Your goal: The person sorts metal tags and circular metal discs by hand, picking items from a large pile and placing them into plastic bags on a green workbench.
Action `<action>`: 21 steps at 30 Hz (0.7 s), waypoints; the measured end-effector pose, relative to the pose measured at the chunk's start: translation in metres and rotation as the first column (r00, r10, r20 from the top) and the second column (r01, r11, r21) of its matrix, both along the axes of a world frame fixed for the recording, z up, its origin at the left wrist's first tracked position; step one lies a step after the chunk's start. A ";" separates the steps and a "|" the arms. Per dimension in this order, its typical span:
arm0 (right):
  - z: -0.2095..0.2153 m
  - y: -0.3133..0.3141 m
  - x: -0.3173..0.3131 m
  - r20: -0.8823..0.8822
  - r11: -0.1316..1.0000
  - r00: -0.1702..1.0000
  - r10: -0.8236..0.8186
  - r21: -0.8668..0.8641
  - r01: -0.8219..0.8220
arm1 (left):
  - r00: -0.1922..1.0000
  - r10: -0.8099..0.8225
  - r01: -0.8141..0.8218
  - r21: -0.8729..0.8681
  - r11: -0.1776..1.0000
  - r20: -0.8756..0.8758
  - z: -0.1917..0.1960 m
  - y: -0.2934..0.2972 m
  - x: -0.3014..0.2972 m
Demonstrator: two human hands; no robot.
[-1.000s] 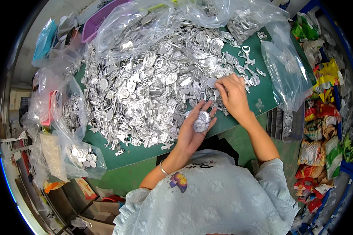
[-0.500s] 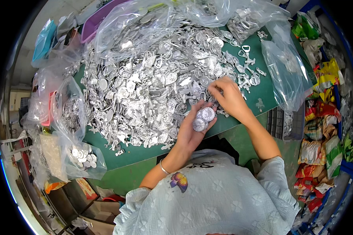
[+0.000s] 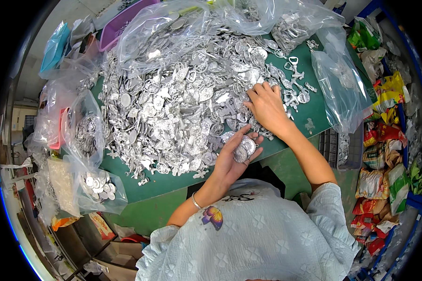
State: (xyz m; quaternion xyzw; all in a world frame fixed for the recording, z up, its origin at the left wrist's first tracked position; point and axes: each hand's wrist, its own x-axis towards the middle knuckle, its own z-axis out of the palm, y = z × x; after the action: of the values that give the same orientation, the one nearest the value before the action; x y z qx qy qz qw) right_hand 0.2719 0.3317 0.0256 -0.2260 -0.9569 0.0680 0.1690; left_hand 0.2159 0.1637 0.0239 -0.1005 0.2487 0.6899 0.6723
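Note:
A great heap of silver metal charms spreads over the green table. My left hand is cupped palm up at the near edge of the heap, its fingers curled around several round silver medallions. Just beyond it and to the right, my right hand lies palm down on the heap. Its fingers are apart and bent, with the tips among the loose pieces; I see nothing held, though the underside of that hand is hidden.
Clear plastic bags cover the heap's far side, and another bag lies at the right. A bag of round silver discs sits at the left. A grey crate stands below the table's right edge, near shelves of colourful packets.
My right hand has moved away from beside the left one, forward onto the heap, and its fingers have spread. The medallions in my left palm have shifted, and its fingers curl more.

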 end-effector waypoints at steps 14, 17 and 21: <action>-0.002 0.007 0.005 -0.046 0.956 0.999 -0.014 -0.292 0.000 | 1.000 -0.003 0.003 -0.028 1.000 -0.013 0.001 0.003 0.009; 0.000 0.008 0.002 -0.079 0.943 0.996 -0.032 -0.334 0.003 | 1.000 -0.001 0.000 -0.027 1.000 -0.011 0.001 0.003 0.010; 0.003 0.012 0.005 -0.133 0.846 0.989 -0.068 -0.532 -0.014 | 0.999 0.020 -0.022 -0.041 0.999 -0.029 -0.003 0.000 0.007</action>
State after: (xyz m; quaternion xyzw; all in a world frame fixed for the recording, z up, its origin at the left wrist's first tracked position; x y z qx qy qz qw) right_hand 0.2765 0.3438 0.0283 -0.2719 -0.8822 0.3443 0.1709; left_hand 0.2228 0.1638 0.0211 -0.1069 0.2715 0.6931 0.6592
